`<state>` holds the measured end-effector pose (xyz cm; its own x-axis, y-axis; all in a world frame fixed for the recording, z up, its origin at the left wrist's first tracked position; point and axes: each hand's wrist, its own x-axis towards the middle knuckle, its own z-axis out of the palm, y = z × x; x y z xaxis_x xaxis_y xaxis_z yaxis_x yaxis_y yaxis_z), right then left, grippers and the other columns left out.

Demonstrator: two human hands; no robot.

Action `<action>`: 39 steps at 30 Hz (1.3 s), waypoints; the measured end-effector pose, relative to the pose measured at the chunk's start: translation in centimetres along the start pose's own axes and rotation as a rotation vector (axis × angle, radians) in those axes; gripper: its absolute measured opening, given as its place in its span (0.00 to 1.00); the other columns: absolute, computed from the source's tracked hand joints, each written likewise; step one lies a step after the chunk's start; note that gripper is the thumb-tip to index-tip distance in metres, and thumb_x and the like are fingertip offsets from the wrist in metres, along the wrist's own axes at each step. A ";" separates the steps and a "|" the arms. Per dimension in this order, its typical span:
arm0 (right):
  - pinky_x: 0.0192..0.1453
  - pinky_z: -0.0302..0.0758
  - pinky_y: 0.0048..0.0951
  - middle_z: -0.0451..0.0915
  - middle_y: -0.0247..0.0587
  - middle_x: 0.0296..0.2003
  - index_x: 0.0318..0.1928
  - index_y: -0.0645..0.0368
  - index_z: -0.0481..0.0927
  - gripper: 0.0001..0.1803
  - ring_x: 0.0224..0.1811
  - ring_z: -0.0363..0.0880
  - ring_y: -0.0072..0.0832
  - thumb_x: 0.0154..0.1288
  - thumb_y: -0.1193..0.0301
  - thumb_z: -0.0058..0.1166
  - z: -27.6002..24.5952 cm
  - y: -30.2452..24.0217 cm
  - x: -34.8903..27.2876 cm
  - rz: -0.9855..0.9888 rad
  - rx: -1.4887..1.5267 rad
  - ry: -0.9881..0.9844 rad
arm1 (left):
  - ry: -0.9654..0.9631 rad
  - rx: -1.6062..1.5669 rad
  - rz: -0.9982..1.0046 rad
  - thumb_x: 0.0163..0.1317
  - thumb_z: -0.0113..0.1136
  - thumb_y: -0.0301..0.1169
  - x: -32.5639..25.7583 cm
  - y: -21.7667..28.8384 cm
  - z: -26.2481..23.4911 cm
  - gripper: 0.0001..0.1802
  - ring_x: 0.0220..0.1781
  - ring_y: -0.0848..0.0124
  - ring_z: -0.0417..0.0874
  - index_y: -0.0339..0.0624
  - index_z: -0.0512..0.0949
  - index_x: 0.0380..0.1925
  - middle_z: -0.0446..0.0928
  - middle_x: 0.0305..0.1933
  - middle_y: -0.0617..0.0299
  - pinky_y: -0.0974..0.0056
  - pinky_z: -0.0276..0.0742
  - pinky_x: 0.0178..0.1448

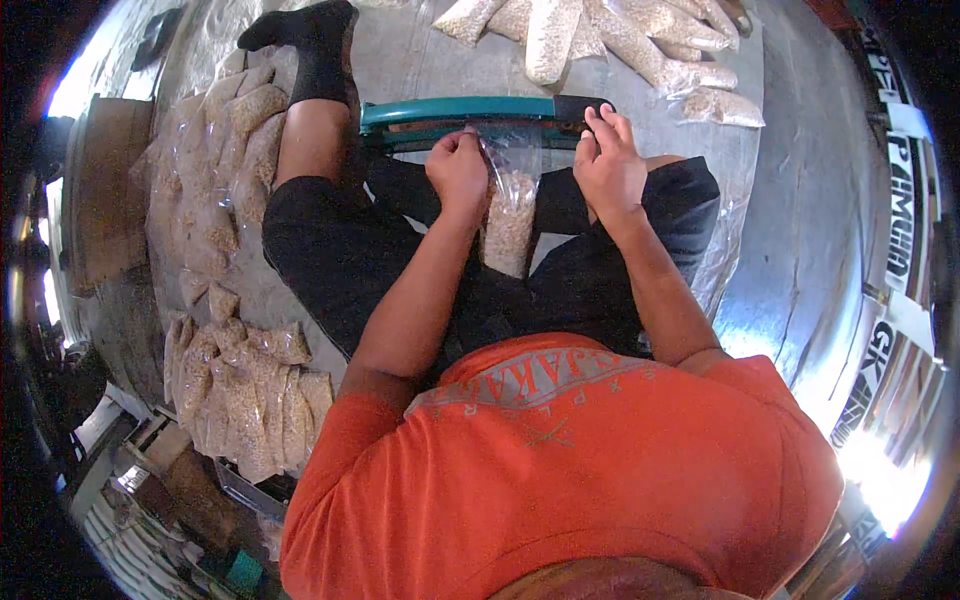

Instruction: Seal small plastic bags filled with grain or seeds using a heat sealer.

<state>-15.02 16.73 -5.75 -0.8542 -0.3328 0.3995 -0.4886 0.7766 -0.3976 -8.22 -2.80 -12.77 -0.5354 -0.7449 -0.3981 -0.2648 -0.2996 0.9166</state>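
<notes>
Person sat on the grey concrete floor [800, 250], legs in black trousers. Heaps of filled clear plastic bags of pale grain lay at the left [240, 395] and beyond the sealer [620, 40]. A long teal bar-shaped sealing machine [455, 110] stood across the lap. One clear grain-filled bag [508, 215] hung upright between the hands, mouth under the bar. Left hand [458, 170] pinched the bag's top edge. Right hand [608, 165] pressed flat, fingers together, on the bar.
</notes>
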 end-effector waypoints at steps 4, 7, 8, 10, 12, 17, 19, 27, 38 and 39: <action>0.51 0.86 0.42 0.80 0.46 0.60 0.57 0.53 0.84 0.18 0.56 0.85 0.43 0.69 0.69 0.55 0.1 0.4 -0.1 -0.003 -0.008 0.014 | -0.006 -0.024 -0.006 0.68 0.63 0.30 -0.8 1.1 0.2 0.13 0.31 0.72 0.81 0.28 0.85 0.36 0.85 0.31 0.58 0.63 0.77 0.40; 0.51 0.86 0.42 0.79 0.46 0.61 0.57 0.53 0.84 0.17 0.56 0.85 0.44 0.68 0.69 0.55 -0.1 0.0 0.0 0.005 -0.011 0.014 | -0.015 -0.006 0.004 0.69 0.62 0.30 -1.0 1.5 0.1 0.13 0.31 0.72 0.81 0.28 0.85 0.35 0.84 0.30 0.58 0.62 0.77 0.39; 0.51 0.86 0.42 0.79 0.46 0.61 0.57 0.53 0.84 0.18 0.56 0.85 0.44 0.68 0.69 0.55 -0.2 -0.1 0.0 0.023 -0.009 0.006 | -0.023 -0.009 0.001 0.69 0.62 0.30 -1.1 1.7 0.1 0.13 0.31 0.72 0.81 0.28 0.85 0.35 0.84 0.30 0.59 0.62 0.77 0.38; 0.51 0.86 0.42 0.79 0.46 0.61 0.57 0.52 0.84 0.18 0.55 0.85 0.44 0.69 0.69 0.55 -0.2 -0.1 -0.1 0.019 -0.012 0.010 | -0.031 -0.029 -0.018 0.69 0.62 0.30 -1.5 2.2 0.1 0.13 0.31 0.72 0.81 0.28 0.85 0.35 0.84 0.30 0.59 0.62 0.77 0.38; 0.51 0.86 0.43 0.80 0.46 0.61 0.57 0.52 0.84 0.18 0.55 0.85 0.45 0.69 0.69 0.55 -0.2 0.0 -0.1 0.014 -0.015 0.012 | -0.039 -0.050 -0.038 0.70 0.62 0.31 -1.8 2.6 0.2 0.13 0.30 0.73 0.80 0.29 0.85 0.34 0.84 0.29 0.59 0.62 0.76 0.37; 0.49 0.87 0.43 0.79 0.52 0.59 0.56 0.58 0.84 0.18 0.58 0.83 0.46 0.67 0.70 0.59 0.6 0.3 0.1 -0.114 0.035 0.132 | -0.034 -0.057 -0.042 0.70 0.61 0.31 -0.7 0.8 0.1 0.13 0.31 0.73 0.81 0.29 0.85 0.33 0.84 0.29 0.60 0.63 0.76 0.38; 0.51 0.87 0.43 0.79 0.54 0.58 0.56 0.60 0.84 0.18 0.59 0.82 0.47 0.66 0.71 0.61 0.5 -0.1 0.2 -0.103 0.068 0.153 | -0.036 -0.065 -0.012 0.70 0.63 0.30 0.1 -0.3 0.4 0.11 0.29 0.74 0.79 0.31 0.85 0.35 0.83 0.29 0.62 0.64 0.75 0.35; 0.68 0.78 0.47 0.63 0.65 0.71 0.70 0.64 0.72 0.32 0.73 0.66 0.58 0.68 0.70 0.64 -0.5 -1.7 0.6 -0.184 0.203 0.160 | -0.032 -0.085 -0.011 0.70 0.63 0.31 -0.5 0.8 0.5 0.10 0.28 0.75 0.78 0.34 0.86 0.39 0.83 0.29 0.63 0.65 0.74 0.33; 0.66 0.69 0.51 0.71 0.63 0.59 0.61 0.67 0.69 0.32 0.63 0.70 0.56 0.65 0.62 0.68 1.6 -0.3 0.2 -0.133 0.224 0.410 | -0.005 -0.054 0.001 0.68 0.65 0.33 -2.5 3.8 0.1 0.14 0.32 0.69 0.84 0.29 0.86 0.38 0.87 0.32 0.55 0.61 0.79 0.40; 0.64 0.69 0.50 0.73 0.58 0.56 0.58 0.66 0.72 0.28 0.60 0.72 0.54 0.65 0.63 0.67 1.5 -0.3 0.2 -0.120 0.191 0.315 | -0.005 -0.058 0.005 0.68 0.65 0.33 -2.7 4.1 -0.1 0.14 0.32 0.69 0.84 0.29 0.86 0.38 0.87 0.32 0.55 0.61 0.79 0.40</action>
<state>-15.35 15.62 -6.80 -0.7066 -0.2117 0.6752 -0.6319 0.6182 -0.4675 -7.79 -2.02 -7.93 -0.5407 -0.7433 -0.3938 -0.2151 -0.3304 0.9190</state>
